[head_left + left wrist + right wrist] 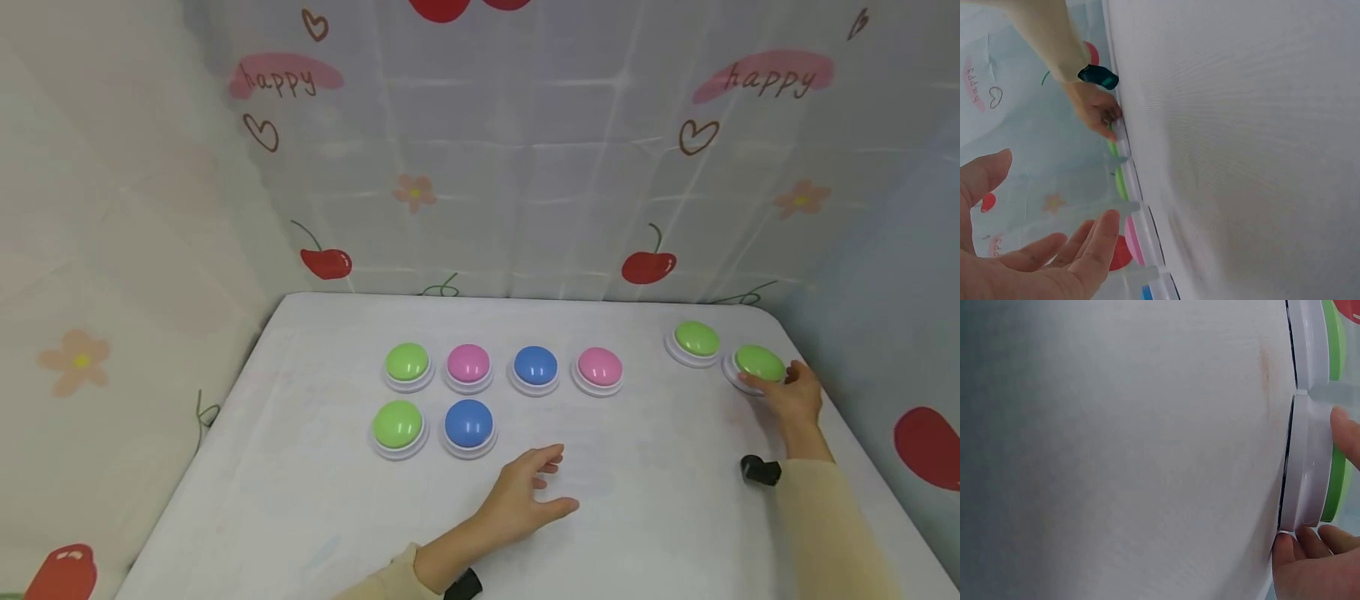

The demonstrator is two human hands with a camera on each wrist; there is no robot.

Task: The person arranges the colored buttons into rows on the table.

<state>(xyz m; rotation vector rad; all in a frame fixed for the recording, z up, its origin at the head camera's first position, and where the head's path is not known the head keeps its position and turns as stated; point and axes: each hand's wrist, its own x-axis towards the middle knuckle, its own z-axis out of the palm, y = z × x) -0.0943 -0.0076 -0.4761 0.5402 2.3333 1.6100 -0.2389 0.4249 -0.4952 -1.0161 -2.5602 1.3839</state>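
Note:
At the far right of the table, my right hand [798, 398] holds a green push button [760, 363] by its white round base. In the right wrist view the thumb [1346, 434] lies on one side of that base and the fingers are at the other. Another green push button [697, 339] stands close beside it, to the left. My left hand [517, 500] hovers over the middle front of the table, thumb and fingers spread apart, holding nothing. Nearest to it is a blue push button [468, 425].
Left of that blue button sits a green button [397, 426]. Behind them runs a row: a green button [407, 363], a pink one [468, 365], a blue one [536, 367] and another pink one [599, 367]. Printed curtains surround the white table [637, 500].

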